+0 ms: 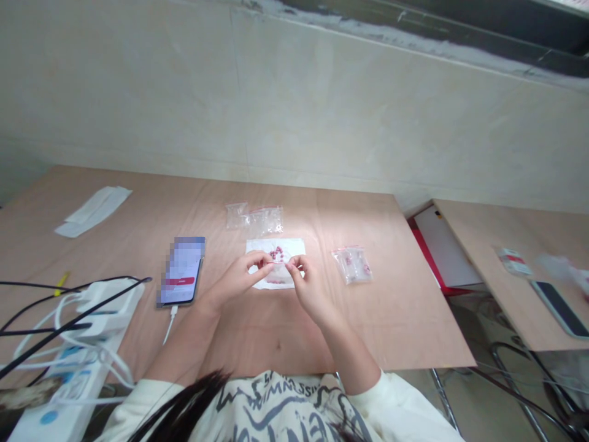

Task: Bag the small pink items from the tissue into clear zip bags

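My left hand [243,274] and my right hand [309,287] are over a white sheet [298,247], each with thumb and index finger pinched. A thin reddish string [278,263] runs between the two pinches, its ends hidden by the fingers. Just beyond the string, a small group of dark red beads [277,253] lies on the sheet. Behind the sheet are clear plastic zip bags [265,218]. Another clear zip bag [353,265], with small reddish pieces inside, lies to the right of my right hand.
Left of my hands lies a phone [184,270] with its screen lit and a white cable plugged in. A power strip [78,368] with tangled cables fills the near left. White folded paper [94,212] is at the far left. A second table [501,227] stands right, beyond a gap.
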A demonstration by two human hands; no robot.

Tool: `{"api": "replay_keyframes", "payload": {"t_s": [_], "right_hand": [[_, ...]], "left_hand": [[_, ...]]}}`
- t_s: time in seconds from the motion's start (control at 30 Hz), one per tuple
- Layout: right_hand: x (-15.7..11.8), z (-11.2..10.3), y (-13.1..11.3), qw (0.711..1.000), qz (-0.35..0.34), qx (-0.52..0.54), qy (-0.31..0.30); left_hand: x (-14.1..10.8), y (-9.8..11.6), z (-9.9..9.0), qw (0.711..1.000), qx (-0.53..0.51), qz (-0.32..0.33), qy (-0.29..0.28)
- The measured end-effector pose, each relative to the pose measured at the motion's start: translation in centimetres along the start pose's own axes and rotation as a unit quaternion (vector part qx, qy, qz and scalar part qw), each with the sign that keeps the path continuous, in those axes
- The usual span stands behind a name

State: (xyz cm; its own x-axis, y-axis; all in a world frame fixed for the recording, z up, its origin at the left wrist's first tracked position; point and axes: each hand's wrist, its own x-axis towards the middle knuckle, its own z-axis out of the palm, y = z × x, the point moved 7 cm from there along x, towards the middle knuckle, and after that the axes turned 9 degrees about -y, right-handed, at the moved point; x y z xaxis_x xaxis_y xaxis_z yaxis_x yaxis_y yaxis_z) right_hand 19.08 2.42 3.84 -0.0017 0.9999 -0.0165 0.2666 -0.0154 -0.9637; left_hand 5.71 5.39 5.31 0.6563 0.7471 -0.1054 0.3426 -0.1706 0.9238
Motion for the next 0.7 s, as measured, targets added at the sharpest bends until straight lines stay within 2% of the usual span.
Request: {"api": "replay_keyframes", "payload": {"t_s": [0.13,0.23,0.3,0.47,0.57,0.7], "right_hand": [[0.0,0.8,0.3,0.995,0.042,0.076,-0.055],[0.1,0.4,0.3,0.995,0.058,0.081,-0.027],[0.1,0.3,0.2,0.994,0.062,0.086,-0.023],[-0.1,0.7,1.2,0.962,0.124,0.237,-0.056],[-0.2,0.0,1.4,0.945,0.121,0.301,-0.033],[-0.1,-0.2,1.3,0.945,0.109,0.307,-0.026]], "left_hand": [[0.1,0.0,0.4,1.000,0.017,0.003,0.005],[0.1,0.1,1.2,1.000,0.012,0.001,-0.025],[0.1,0.2,1.3,1.000,0.009,0.002,-0.024],[-0.1,0.0,0.8,1.000,0.024,-0.007,-0.002],[-0.2,-0.6,0.7,0.999,0.034,-0.039,0.003],[-0.3,-0.9,0.4,0.997,0.045,-0.050,0.023]]}}
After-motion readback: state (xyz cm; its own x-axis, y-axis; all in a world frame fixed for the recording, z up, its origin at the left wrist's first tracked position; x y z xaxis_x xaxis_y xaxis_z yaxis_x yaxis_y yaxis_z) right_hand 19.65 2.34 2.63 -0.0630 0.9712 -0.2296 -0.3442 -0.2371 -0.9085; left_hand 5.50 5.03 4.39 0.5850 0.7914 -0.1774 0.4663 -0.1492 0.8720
